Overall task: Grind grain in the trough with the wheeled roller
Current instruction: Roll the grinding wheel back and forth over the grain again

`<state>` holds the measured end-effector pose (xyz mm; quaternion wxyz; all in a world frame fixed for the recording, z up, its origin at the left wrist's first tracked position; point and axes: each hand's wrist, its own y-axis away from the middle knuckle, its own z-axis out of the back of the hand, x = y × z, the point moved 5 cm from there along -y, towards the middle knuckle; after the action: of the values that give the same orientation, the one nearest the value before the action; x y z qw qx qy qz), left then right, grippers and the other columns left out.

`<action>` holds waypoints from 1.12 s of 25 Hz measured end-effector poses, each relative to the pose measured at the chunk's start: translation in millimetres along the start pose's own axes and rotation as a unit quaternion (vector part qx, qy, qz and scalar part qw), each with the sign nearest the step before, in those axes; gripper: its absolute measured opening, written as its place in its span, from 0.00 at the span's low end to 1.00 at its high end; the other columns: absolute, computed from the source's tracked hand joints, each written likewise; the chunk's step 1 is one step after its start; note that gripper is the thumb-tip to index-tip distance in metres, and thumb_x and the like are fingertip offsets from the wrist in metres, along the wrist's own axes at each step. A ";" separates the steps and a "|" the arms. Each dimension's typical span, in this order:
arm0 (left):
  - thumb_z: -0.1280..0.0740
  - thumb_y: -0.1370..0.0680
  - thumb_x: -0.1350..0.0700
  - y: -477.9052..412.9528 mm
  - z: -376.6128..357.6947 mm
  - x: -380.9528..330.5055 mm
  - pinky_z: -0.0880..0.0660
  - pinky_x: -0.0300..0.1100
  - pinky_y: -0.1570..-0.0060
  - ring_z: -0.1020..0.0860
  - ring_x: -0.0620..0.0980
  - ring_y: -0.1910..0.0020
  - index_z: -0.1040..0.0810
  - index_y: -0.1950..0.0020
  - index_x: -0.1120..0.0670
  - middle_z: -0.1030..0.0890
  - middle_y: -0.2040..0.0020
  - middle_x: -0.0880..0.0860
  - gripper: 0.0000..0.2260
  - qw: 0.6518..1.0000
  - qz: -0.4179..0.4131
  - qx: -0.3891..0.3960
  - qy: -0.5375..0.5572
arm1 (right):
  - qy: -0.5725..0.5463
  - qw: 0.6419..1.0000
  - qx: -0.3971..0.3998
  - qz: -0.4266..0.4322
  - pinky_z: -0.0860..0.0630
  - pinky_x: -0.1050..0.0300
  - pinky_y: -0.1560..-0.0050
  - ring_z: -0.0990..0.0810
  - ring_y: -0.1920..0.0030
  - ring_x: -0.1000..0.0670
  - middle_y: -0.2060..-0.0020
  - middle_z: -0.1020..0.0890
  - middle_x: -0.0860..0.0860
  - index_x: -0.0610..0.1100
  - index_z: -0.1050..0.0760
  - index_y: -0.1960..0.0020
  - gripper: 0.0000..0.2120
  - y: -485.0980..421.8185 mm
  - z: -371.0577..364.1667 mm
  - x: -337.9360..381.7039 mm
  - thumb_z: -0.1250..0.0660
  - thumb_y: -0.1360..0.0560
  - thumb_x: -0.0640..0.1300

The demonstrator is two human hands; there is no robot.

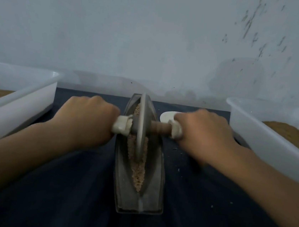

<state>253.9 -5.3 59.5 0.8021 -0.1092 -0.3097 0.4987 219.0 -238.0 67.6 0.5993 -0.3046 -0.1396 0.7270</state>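
Note:
A grey boat-shaped trough [151, 194] lies lengthwise on the dark cloth in the middle of the view. Pale crushed grain [138, 175] fills its groove. The roller's grey wheel [141, 127] stands upright in the groove, toward the trough's far half. A wooden axle [159, 129] runs through the wheel, with a pale wrapped handle on each side. My left hand [86, 119] grips the left handle. My right hand [204, 134] grips the right handle. Both hands are a little blurred.
A white plastic tub [15, 101] with brown grain stands at the left, and another white tub [272, 138] with brown grain at the right. A small white scoop [168, 115] lies behind my right hand. Scattered grain bits dot the dark cloth [209, 204]. A pale wall rises behind.

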 end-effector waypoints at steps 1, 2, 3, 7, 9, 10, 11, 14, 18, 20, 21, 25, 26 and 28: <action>0.34 0.33 0.43 12.5 12.9 -3.0 0.47 0.36 0.76 0.43 0.45 0.77 0.31 0.65 0.44 0.41 0.72 0.43 0.08 0.999 -0.030 -0.026 -0.014 | -0.010 1.000 -0.026 0.014 0.52 0.65 0.75 0.45 0.77 0.61 0.78 0.43 0.58 0.56 0.38 0.69 0.12 18.3 16.6 1.1 0.35 0.37 0.56; 0.35 0.37 0.42 20.4 23.9 -3.7 0.51 0.33 0.75 0.49 0.44 0.77 0.33 0.68 0.43 0.45 0.73 0.43 0.09 0.997 -0.051 -0.052 -0.021 | -0.028 0.998 -0.046 0.033 0.54 0.66 0.76 0.46 0.79 0.61 0.78 0.45 0.59 0.56 0.38 0.69 0.10 31.7 26.1 0.1 0.38 0.38 0.57; 0.36 0.40 0.42 20.8 31.8 -2.9 0.53 0.31 0.73 0.52 0.43 0.77 0.36 0.69 0.43 0.47 0.73 0.43 0.10 0.995 -0.062 -0.074 -0.020 | -0.040 0.997 -0.047 0.048 0.55 0.67 0.77 0.47 0.80 0.60 0.78 0.46 0.59 0.55 0.37 0.68 0.08 36.7 30.2 -0.3 0.39 0.40 0.57; 0.35 0.31 0.45 -5.1 0.9 -7.7 0.43 0.37 0.75 0.36 0.45 0.75 0.28 0.62 0.45 0.31 0.70 0.45 0.05 0.999 -0.012 0.034 -0.025 | -0.003 0.996 0.085 0.038 0.41 0.62 0.78 0.34 0.76 0.57 0.75 0.33 0.58 0.53 0.33 0.67 0.11 -3.0 -0.4 12.9 0.30 0.38 0.51; 0.35 0.24 0.49 -33.0 -17.3 -2.6 0.32 0.43 0.68 0.23 0.52 0.64 0.23 0.53 0.45 0.25 0.61 0.49 0.04 0.996 0.054 0.064 -0.003 | -0.028 0.989 0.142 0.009 0.30 0.57 0.68 0.23 0.64 0.48 0.64 0.23 0.52 0.53 0.27 0.61 0.06 -48.4 -27.8 14.2 0.31 0.29 0.47; 0.36 0.23 0.50 -43.1 -20.5 -1.4 0.29 0.45 0.65 0.21 0.55 0.60 0.22 0.50 0.46 0.24 0.59 0.51 0.04 0.995 0.073 0.070 0.012 | -0.036 0.988 0.149 -0.002 0.30 0.56 0.66 0.22 0.61 0.46 0.61 0.22 0.50 0.52 0.26 0.58 0.04 -66.4 -33.4 13.6 0.32 0.27 0.45; 0.36 0.23 0.51 -49.1 -22.8 0.0 0.27 0.46 0.62 0.21 0.56 0.57 0.22 0.49 0.48 0.23 0.57 0.52 0.05 0.994 0.085 0.066 0.015 | -0.037 0.989 0.145 -0.011 0.31 0.56 0.65 0.22 0.59 0.45 0.60 0.21 0.50 0.52 0.25 0.57 0.04 -77.4 -34.9 12.4 0.32 0.27 0.44; 0.36 0.24 0.50 -33.6 -15.5 1.0 0.30 0.44 0.66 0.24 0.52 0.63 0.24 0.53 0.46 0.25 0.60 0.49 0.03 0.995 0.073 0.062 0.031 | -0.039 0.989 0.140 0.004 0.33 0.57 0.67 0.24 0.62 0.47 0.63 0.24 0.52 0.53 0.28 0.60 0.06 -59.9 -23.6 15.3 0.32 0.27 0.45; 0.38 0.40 0.40 25.8 20.0 4.0 0.55 0.32 0.75 0.50 0.38 0.77 0.35 0.67 0.42 0.44 0.75 0.41 0.09 0.999 -0.032 -0.034 0.010 | -0.007 0.999 -0.008 0.048 0.52 0.64 0.74 0.48 0.75 0.58 0.75 0.45 0.58 0.53 0.36 0.67 0.13 16.0 25.1 19.8 0.31 0.42 0.50; 0.43 0.44 0.38 33.3 27.4 8.7 0.57 0.28 0.71 0.52 0.38 0.78 0.35 0.69 0.40 0.43 0.77 0.39 0.09 0.997 -0.055 -0.053 0.011 | -0.026 0.996 -0.067 0.056 0.55 0.67 0.71 0.55 0.75 0.59 0.74 0.51 0.58 0.52 0.39 0.68 0.14 29.7 40.1 15.2 0.34 0.47 0.50; 0.42 0.43 0.38 30.7 21.7 8.4 0.56 0.28 0.72 0.50 0.38 0.78 0.34 0.69 0.40 0.40 0.76 0.39 0.09 0.998 -0.048 -0.027 0.007 | -0.026 0.997 -0.054 0.050 0.55 0.67 0.71 0.54 0.76 0.58 0.75 0.50 0.58 0.52 0.40 0.69 0.14 25.7 37.6 15.0 0.35 0.47 0.50; 0.36 0.28 0.44 -20.9 -21.3 5.4 0.35 0.41 0.70 0.28 0.48 0.69 0.24 0.54 0.43 0.27 0.64 0.45 0.06 0.996 0.063 0.061 0.017 | 0.020 0.996 0.076 -0.033 0.37 0.59 0.70 0.26 0.69 0.49 0.67 0.25 0.54 0.52 0.29 0.61 0.06 -29.0 -15.8 20.0 0.32 0.29 0.46; 0.35 0.26 0.46 -38.3 -26.3 7.9 0.31 0.44 0.66 0.24 0.52 0.64 0.23 0.51 0.44 0.24 0.60 0.49 0.06 0.992 0.087 0.077 0.046 | 0.008 0.995 0.089 -0.050 0.35 0.56 0.65 0.22 0.62 0.45 0.61 0.22 0.51 0.51 0.26 0.56 0.04 -50.0 -25.4 20.2 0.33 0.26 0.43; 0.34 0.25 0.48 -57.6 -32.1 14.4 0.28 0.47 0.61 0.23 0.55 0.59 0.21 0.49 0.46 0.23 0.56 0.52 0.07 0.983 0.120 0.109 0.083 | 0.006 0.994 0.094 -0.059 0.36 0.54 0.61 0.23 0.58 0.43 0.61 0.24 0.48 0.47 0.25 0.54 0.05 -78.6 -27.7 22.3 0.34 0.25 0.38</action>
<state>320.1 -16.1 67.8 0.7663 -0.0986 -0.1704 0.6115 295.5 -202.1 84.7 0.6682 -0.2423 -0.0845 0.6983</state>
